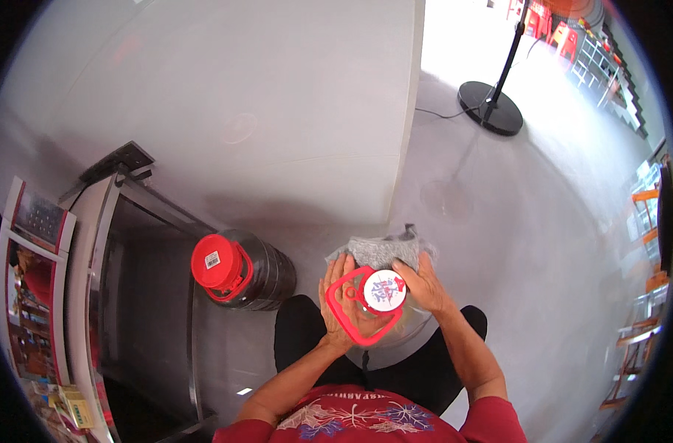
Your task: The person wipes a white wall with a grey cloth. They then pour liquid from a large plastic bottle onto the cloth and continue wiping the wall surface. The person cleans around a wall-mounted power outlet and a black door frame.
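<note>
Between my knees stands a clear plastic jug [406, 330] with a round white, printed cap [384, 291] and a red loop handle [336, 319]. My left hand [339, 301] lies against the jug on its left side, fingers stretched out, partly seen through the handle. Its fingertips reach the left edge of a grey cloth [380, 252]. At the cloth's right side is my right hand [423, 286], thumb on the cloth beside the cap and fingers curled over its far edge. The hands and cloth hide much of the jug's body.
A dark barrel-shaped jar [271, 269] with a red lid [216, 263] stands to the left, beside a metal-framed cabinet [107, 244]. A wall [277, 111] rises ahead. Far right is a fan's black round base [491, 108] with its cord. Wooden furniture [639, 336] lines the right edge.
</note>
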`<state>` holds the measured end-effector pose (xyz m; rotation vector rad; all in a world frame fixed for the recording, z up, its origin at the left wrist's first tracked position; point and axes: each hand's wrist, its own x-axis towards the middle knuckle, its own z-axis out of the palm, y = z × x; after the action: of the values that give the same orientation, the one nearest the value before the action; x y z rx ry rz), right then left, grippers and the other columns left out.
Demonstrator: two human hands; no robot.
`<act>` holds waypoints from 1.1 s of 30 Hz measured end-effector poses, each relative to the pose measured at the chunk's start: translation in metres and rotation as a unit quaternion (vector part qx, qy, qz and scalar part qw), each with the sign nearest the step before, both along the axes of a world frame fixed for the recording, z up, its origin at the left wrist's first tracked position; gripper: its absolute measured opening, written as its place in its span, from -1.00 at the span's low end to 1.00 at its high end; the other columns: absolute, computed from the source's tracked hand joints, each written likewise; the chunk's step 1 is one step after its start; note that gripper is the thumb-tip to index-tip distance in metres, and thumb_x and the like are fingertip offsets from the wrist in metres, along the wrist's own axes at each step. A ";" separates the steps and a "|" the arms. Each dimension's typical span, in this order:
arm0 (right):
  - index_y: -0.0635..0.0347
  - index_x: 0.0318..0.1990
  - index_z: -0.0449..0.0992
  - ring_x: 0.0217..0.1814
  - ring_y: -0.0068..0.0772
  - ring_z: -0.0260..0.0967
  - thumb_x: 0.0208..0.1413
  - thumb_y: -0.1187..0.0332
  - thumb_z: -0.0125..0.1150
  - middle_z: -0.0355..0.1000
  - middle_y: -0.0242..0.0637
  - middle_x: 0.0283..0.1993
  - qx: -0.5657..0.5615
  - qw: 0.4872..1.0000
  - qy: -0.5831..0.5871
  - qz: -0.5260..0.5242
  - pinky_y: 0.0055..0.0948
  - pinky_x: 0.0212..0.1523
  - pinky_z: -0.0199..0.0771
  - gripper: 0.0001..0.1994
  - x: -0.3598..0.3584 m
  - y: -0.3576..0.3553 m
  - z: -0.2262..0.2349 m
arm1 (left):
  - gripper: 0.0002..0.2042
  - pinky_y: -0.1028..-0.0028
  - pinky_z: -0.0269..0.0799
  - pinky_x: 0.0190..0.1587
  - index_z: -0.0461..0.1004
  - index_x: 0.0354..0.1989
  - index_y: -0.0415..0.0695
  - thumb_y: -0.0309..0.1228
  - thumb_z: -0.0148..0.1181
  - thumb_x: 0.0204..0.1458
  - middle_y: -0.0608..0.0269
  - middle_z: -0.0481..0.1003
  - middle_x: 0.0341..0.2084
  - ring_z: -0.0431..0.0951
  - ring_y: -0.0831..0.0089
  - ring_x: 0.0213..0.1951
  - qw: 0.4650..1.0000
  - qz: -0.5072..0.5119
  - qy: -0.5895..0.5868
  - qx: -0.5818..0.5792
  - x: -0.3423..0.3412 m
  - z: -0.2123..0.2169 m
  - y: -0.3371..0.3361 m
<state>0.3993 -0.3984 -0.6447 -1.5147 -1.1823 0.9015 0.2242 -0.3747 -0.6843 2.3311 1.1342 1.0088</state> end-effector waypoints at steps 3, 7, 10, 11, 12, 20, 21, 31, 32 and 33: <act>0.26 -0.02 0.41 -0.03 0.03 0.29 0.10 0.20 0.08 0.43 -0.01 -0.08 -0.015 0.996 0.070 -0.052 -0.12 0.06 0.14 -0.63 -0.009 -0.014 -0.007 | 0.08 -0.21 0.06 0.13 0.09 0.27 -0.21 0.18 0.40 -0.42 -0.08 0.12 0.25 0.05 -0.09 0.30 0.998 -0.016 0.050 -0.026 -0.001 0.009 0.001; 0.26 0.07 0.33 -0.09 -0.02 0.29 0.09 0.24 0.11 0.34 -0.06 -0.05 -0.031 0.994 0.030 -0.100 -0.12 0.08 0.15 -0.57 -0.023 -0.042 -0.039 | 0.06 -0.21 -0.01 0.16 0.13 0.28 -0.15 0.14 0.43 -0.46 -0.01 0.10 0.27 0.04 -0.03 0.32 0.995 -0.071 0.052 -0.045 -0.014 0.019 0.000; 0.29 0.11 0.29 -0.11 -0.18 0.30 0.12 0.27 0.11 0.32 -0.14 -0.03 -0.026 0.988 0.025 -0.148 -0.22 0.05 0.22 -0.57 -0.043 -0.071 -0.030 | 0.06 -0.13 -0.02 0.21 0.16 0.28 -0.09 0.14 0.44 -0.48 0.00 0.06 0.29 0.02 -0.06 0.32 0.982 -0.171 0.037 -0.067 -0.022 0.021 0.011; 0.30 0.10 0.29 -0.09 -0.25 0.31 0.13 0.29 0.10 0.33 -0.16 -0.01 -0.024 0.979 0.080 -0.185 -0.26 0.05 0.24 -0.58 -0.049 -0.076 -0.021 | 0.05 -0.11 -0.02 0.22 0.17 0.28 -0.08 0.14 0.44 -0.48 0.00 0.06 0.29 0.01 -0.07 0.32 0.976 -0.203 0.032 -0.077 -0.021 0.027 0.016; 0.32 0.10 0.29 -0.07 -0.31 0.31 0.15 0.30 0.09 0.34 -0.19 0.00 -0.022 0.965 0.135 -0.222 -0.30 0.04 0.27 -0.59 -0.052 -0.080 -0.016 | 0.06 -0.06 0.01 0.23 0.18 0.27 -0.14 0.12 0.46 -0.49 -0.12 0.08 0.26 0.04 -0.12 0.30 0.969 -0.218 0.074 -0.094 -0.014 0.031 0.018; 0.32 0.00 0.42 -0.07 -0.47 0.32 0.20 0.42 -0.03 0.42 -0.33 -0.10 0.029 0.970 0.091 -0.224 -0.47 -0.01 0.31 -0.74 0.022 -0.032 0.042 | -0.04 0.02 0.05 0.21 0.25 0.23 -0.10 0.16 0.40 -0.41 0.01 0.16 0.24 0.10 -0.05 0.27 0.972 -0.222 0.034 -0.073 0.008 0.024 0.014; 0.31 0.00 0.41 -0.10 -0.49 0.31 0.19 0.44 -0.02 0.41 -0.35 -0.10 0.060 0.973 0.048 -0.219 -0.48 -0.04 0.31 -0.75 0.027 -0.008 0.065 | -0.05 0.01 0.04 0.21 0.27 0.20 -0.10 0.17 0.40 -0.41 0.01 0.16 0.24 0.11 -0.06 0.27 0.972 -0.220 0.036 -0.069 0.004 0.021 0.016; -0.14 -0.01 0.53 0.07 -0.23 0.15 -0.29 0.66 0.21 0.26 -0.34 0.02 0.524 0.584 -0.567 -0.250 -0.23 -0.11 0.24 -0.41 0.041 0.211 0.239 | -0.09 -0.05 0.08 0.20 0.35 0.16 -0.01 0.16 0.44 -0.47 0.14 0.24 0.19 0.18 0.04 0.25 0.973 -0.215 0.030 -0.081 0.002 0.023 0.015; -0.19 -0.01 0.54 0.08 -0.23 0.12 -0.28 0.64 0.21 0.26 -0.34 0.04 0.518 0.562 -0.592 -0.256 -0.20 -0.11 0.23 -0.41 0.043 0.227 0.232 | -0.09 -0.05 0.09 0.20 0.35 0.16 0.01 0.19 0.42 -0.46 0.17 0.23 0.21 0.20 0.07 0.25 0.974 -0.208 0.050 -0.079 0.001 0.025 0.014; -0.24 0.00 0.54 0.07 -0.24 0.12 -0.25 0.62 0.20 0.24 -0.34 0.06 0.520 0.544 -0.602 -0.265 -0.20 -0.13 0.23 -0.42 0.044 0.235 0.224 | -0.09 -0.05 0.08 0.20 0.35 0.16 0.01 0.20 0.41 -0.46 0.18 0.23 0.22 0.20 0.08 0.25 0.974 -0.207 0.048 -0.074 0.000 0.019 0.014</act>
<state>0.4437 -0.1632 -0.4209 -1.1089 -1.4866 -1.4099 0.2246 -0.3609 -0.6650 2.3754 0.6802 0.6448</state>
